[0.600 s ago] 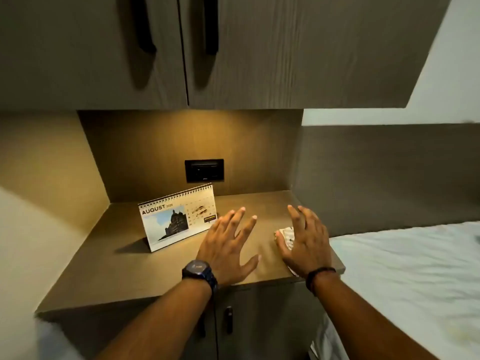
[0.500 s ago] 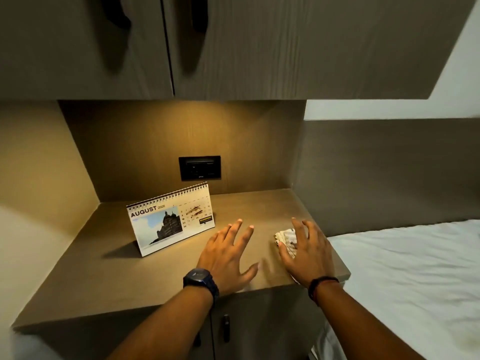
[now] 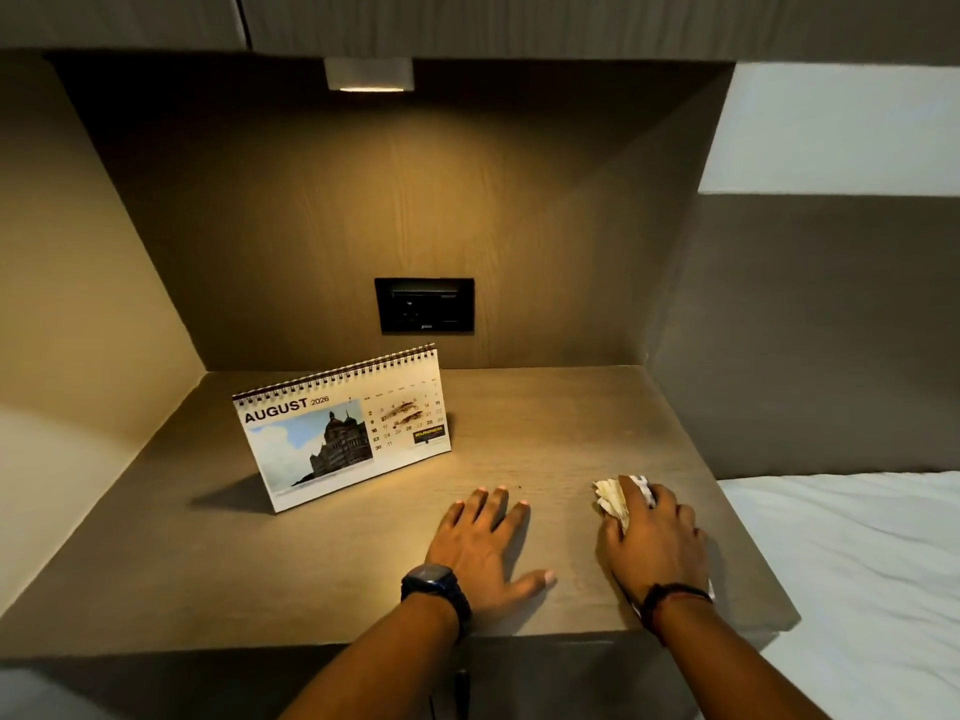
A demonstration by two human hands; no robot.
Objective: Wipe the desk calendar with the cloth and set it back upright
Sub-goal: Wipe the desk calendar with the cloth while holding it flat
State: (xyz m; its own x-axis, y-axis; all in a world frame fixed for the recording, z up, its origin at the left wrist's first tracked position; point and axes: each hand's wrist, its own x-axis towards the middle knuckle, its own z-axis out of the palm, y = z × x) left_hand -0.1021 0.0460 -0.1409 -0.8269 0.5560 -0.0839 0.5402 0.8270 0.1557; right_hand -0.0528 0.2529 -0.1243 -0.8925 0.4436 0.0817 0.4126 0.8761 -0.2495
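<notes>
The desk calendar point(image 3: 343, 431) stood upright on its own fold toward the back left of the surface point(image 3: 545, 423), its August page tilted to face the person, so it looked ready to be picked up rather than already wiped; brownish smears showed over the date grid. The right hand point(image 3: 655, 537) lay over the crumpled pale cloth point(image 3: 610, 498) near the right front edge, fingers curled down on it as if gathering it for use. The left hand point(image 3: 483, 543) rested flat and released, fingers spread, between cloth and calendar and touching neither, probably free to steady or lift the calendar. The brown wood-grain surface sat in a recessed nook lit by a small lamp point(image 3: 370, 75) under the cabinets, with a dark socket plate point(image 3: 424, 305) on the back panel and a white bed point(image 3: 857, 563) just beside it.
</notes>
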